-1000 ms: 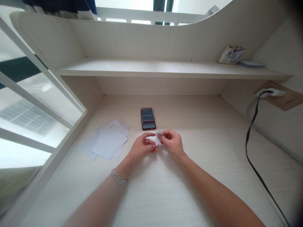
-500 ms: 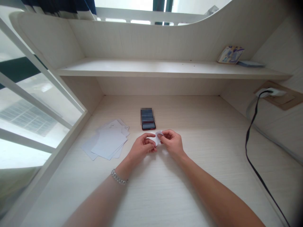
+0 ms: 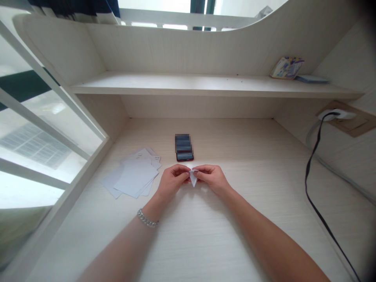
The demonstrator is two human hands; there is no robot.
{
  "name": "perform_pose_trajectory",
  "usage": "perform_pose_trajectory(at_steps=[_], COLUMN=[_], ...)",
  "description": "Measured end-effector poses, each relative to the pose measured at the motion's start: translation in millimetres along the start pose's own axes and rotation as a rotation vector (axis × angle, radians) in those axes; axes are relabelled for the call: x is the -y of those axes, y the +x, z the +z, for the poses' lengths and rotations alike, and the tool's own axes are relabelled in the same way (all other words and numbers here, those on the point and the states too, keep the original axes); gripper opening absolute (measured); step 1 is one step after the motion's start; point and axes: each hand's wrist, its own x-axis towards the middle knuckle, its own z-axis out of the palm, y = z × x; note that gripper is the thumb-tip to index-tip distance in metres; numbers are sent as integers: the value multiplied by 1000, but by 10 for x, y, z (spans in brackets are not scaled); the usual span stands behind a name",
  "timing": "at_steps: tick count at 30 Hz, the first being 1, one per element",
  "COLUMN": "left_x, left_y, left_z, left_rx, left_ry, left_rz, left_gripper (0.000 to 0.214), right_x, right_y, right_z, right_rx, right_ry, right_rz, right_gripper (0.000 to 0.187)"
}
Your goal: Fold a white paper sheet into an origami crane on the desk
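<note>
A small piece of folded white paper (image 3: 193, 179) is pinched between both hands above the desk, its lower end tapering to a point. My left hand (image 3: 173, 179), with a silver chain bracelet at the wrist, grips one side between thumb and fingers. On the other side, my right hand (image 3: 213, 178) pinches it the same way. Just beyond the fingertips lies a phone (image 3: 185, 156), its screen partly pixelated. Left of my left hand, several loose white sheets of paper (image 3: 135, 175) lie in an overlapping pile.
The pale wooden desk (image 3: 241, 145) has a raised shelf (image 3: 176, 83) at the back, holding a colourful packet (image 3: 287, 67) and a flat bluish item (image 3: 311, 79). A black cable (image 3: 307, 172) runs from the wall socket (image 3: 352, 119) down the right side. White bars (image 3: 38, 174) border the left.
My left fingers have closed on the folded paper. The paper has turned so its tip points down toward me, and my right hand has shifted its hold slightly.
</note>
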Motion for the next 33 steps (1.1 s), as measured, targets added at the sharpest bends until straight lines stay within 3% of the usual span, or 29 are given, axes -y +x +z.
perform_pose_trajectory(at_steps=[4, 15, 21, 25, 29, 33], left_x=[13, 41, 36, 22, 18, 41], left_y=[12, 12, 5, -30, -47, -37], left_z=[-4, 0, 8, 68, 101, 79], left_rx=[-33, -79, -132, -94, -37, -76], left_ry=[22, 62, 106, 103, 190, 264], left_rz=[16, 55, 131, 57, -4, 106], left_gripper=[10, 21, 31, 39, 32, 26], right_x=[19, 17, 9, -2, -3, -12], right_y=[-3, -7, -15, -22, -35, -32], right_z=[-28, 42, 62, 74, 101, 106], right_rx=[76, -1, -8, -101, -178, -176], right_ry=[82, 8, -3, 6, 3, -16], right_rz=[41, -30, -45, -130, -197, -175], right_gripper=[36, 15, 25, 28, 29, 36])
